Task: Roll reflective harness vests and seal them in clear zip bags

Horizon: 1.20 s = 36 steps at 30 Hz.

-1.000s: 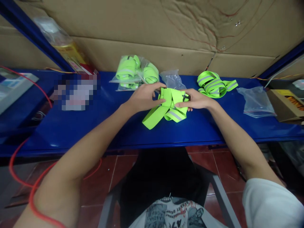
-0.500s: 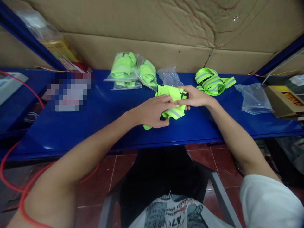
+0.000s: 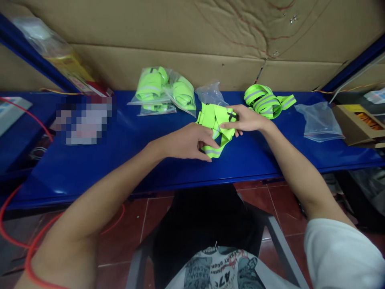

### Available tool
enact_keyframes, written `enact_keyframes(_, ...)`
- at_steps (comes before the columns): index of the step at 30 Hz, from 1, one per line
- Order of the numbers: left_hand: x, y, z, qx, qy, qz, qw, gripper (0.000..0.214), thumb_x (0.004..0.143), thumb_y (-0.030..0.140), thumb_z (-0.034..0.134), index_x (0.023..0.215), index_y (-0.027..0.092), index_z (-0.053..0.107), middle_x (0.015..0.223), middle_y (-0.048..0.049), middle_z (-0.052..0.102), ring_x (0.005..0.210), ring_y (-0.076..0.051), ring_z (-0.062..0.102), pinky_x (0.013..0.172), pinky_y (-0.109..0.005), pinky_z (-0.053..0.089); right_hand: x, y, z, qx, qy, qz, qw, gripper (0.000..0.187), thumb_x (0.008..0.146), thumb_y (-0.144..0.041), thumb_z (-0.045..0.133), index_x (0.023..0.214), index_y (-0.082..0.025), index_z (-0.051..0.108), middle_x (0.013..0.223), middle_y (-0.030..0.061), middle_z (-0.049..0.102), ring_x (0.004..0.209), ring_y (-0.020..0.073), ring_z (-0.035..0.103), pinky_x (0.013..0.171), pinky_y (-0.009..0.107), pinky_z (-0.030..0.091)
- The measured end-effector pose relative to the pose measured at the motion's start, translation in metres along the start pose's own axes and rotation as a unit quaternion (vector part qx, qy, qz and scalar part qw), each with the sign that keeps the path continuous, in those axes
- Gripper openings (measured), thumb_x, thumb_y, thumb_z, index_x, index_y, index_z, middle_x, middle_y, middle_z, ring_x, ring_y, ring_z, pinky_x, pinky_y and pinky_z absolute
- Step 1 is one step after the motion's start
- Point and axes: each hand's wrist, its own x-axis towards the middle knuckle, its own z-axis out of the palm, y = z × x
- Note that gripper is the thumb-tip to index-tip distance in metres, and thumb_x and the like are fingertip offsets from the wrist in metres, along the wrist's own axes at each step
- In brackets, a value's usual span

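Observation:
A neon-yellow reflective strap [image 3: 224, 116] with silver stripes lies folded into a loose bundle over the table, a black piece showing near its right side. My right hand [image 3: 247, 119] grips the bundle's right side, thumb on top and the other fingers partly hidden behind it. At the lower left, my left hand [image 3: 192, 141] curves its thumb and fingers around a loose striped length of the same strap. A dark gap shows between this length and the bundle.
Behind stand bagged neon straps [image 3: 150, 86] and an unfilled clear bag [image 3: 212, 94]. Another coiled strap [image 3: 261, 100] lies to the right, near a flat zip bag [image 3: 321, 122] and an open cardboard box [image 3: 357, 124]. A red hose [image 3: 28, 257] loops at left.
My left hand has moved slightly left and down, drawing the loose strap length toward the table's front edge. My right hand keeps its hold, and the view has shifted a little.

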Motion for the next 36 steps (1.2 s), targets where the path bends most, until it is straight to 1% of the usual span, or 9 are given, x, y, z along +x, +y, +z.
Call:
enact_keyframes(6, 0.002, 0.004, 0.008, 0.04, 0.043, 0.004, 0.998, 0.009, 0.088, 0.029, 0.083, 0.095, 0.026, 0.088, 0.072, 0.0035, 0.061, 0.063, -0.011, 0.055, 0.064, -0.027, 0.04, 0.001, 0.0, 0.001, 0.003, -0.007, 0.001, 1.0, 0.049, 0.081, -0.052, 0.096, 0.111, -0.022, 0.072, 0.074, -0.001, 0.074, 0.054, 0.017, 0.07, 0.041, 0.028, 0.055)
enact_keyframes(11, -0.001, 0.007, 0.018, 0.111, 0.157, 0.044, 0.98, 0.037, 0.094, 0.012, 0.055, 0.08, 0.028, 0.086, 0.065, 0.0002, 0.053, 0.06, -0.013, 0.051, 0.06, -0.03, 0.036, 0.002, 0.002, -0.001, 0.014, -0.001, 0.007, 1.0, 0.052, 0.078, -0.057, 0.099, 0.106, -0.023, 0.071, 0.077, 0.0014, 0.076, 0.053, 0.018, 0.07, 0.041, 0.031, 0.058)
enact_keyframes(13, -0.003, 0.008, 0.02, 0.165, 0.173, 0.063, 0.969, 0.04, 0.095, 0.012, 0.052, 0.077, 0.028, 0.084, 0.065, -0.0005, 0.056, 0.06, -0.013, 0.053, 0.059, -0.031, 0.035, 0.002, 0.003, -0.001, 0.016, 0.007, 0.016, 1.0, 0.052, 0.078, -0.057, 0.098, 0.105, -0.023, 0.071, 0.077, 0.0024, 0.077, 0.054, 0.0193, 0.071, 0.042, 0.033, 0.06)
enact_keyframes(17, -0.006, 0.011, 0.027, 0.254, 0.095, 0.08, 0.959, 0.032, 0.1, 0.019, 0.055, 0.095, 0.03, 0.085, 0.077, 0.0, 0.073, 0.064, -0.014, 0.061, 0.057, -0.033, 0.03, 0.003, 0.006, -0.003, 0.016, 0.015, 0.024, 0.999, 0.052, 0.077, -0.056, 0.099, 0.104, -0.023, 0.07, 0.078, 0.0039, 0.077, 0.058, 0.0225, 0.073, 0.043, 0.037, 0.062)
enact_keyframes(20, -0.005, 0.016, 0.034, 0.223, 0.029, 0.053, 0.973, 0.027, 0.1, 0.047, 0.072, 0.12, 0.03, 0.082, 0.08, 0.0019, 0.078, 0.065, -0.014, 0.065, 0.059, -0.031, 0.032, 0.003, 0.006, -0.005, 0.016, 0.009, 0.024, 1.0, 0.053, 0.077, -0.055, 0.1, 0.108, -0.024, 0.07, 0.077, 0.0034, 0.076, 0.063, 0.0247, 0.075, 0.047, 0.038, 0.065)
enact_keyframes(23, -0.002, 0.016, 0.035, 0.193, 0.065, 0.027, 0.979, 0.049, 0.094, 0.071, 0.075, 0.109, 0.025, 0.079, 0.082, -0.0001, 0.078, 0.07, -0.016, 0.068, 0.062, -0.03, 0.036, 0.002, 0.006, -0.005, 0.014, 0.009, 0.024, 1.0, 0.053, 0.077, -0.054, 0.1, 0.109, -0.024, 0.07, 0.076, 0.0024, 0.076, 0.062, 0.0248, 0.075, 0.047, 0.039, 0.066)
enact_keyframes(26, 0.003, 0.011, 0.033, 0.207, 0.121, -0.026, 0.97, 0.049, 0.095, 0.071, 0.073, 0.103, 0.023, 0.077, 0.085, -0.0013, 0.08, 0.071, -0.017, 0.068, 0.063, -0.03, 0.034, 0.002, 0.005, -0.004, 0.013, 0.012, 0.016, 1.0, 0.052, 0.077, -0.052, 0.099, 0.109, -0.025, 0.069, 0.079, 0.0019, 0.077, 0.06, 0.0229, 0.074, 0.048, 0.04, 0.067)
enact_keyframes(31, 0.007, 0.009, 0.034, 0.181, 0.031, -0.084, 0.979, 0.046, 0.098, 0.046, 0.067, 0.06, 0.021, 0.062, 0.056, 0.0013, 0.065, 0.057, -0.015, 0.059, 0.06, -0.032, 0.026, 0.003, 0.005, -0.003, 0.01, 0.015, 0.021, 1.0, 0.048, 0.079, -0.046, 0.097, 0.11, -0.024, 0.068, 0.081, 0.0037, 0.076, 0.073, 0.0285, 0.08, 0.059, 0.046, 0.073)
enact_keyframes(36, 0.009, 0.02, 0.039, 0.117, 0.044, -0.119, 0.985, 0.05, 0.099, 0.057, 0.07, 0.063, 0.021, 0.069, 0.061, 0.0016, 0.072, 0.054, -0.013, 0.06, 0.059, -0.03, 0.031, 0.003, 0.006, -0.003, 0.013, 0.012, 0.022, 1.0, 0.047, 0.079, -0.044, 0.097, 0.11, -0.024, 0.067, 0.079, 0.0026, 0.075, 0.074, 0.0287, 0.08, 0.059, 0.046, 0.073)
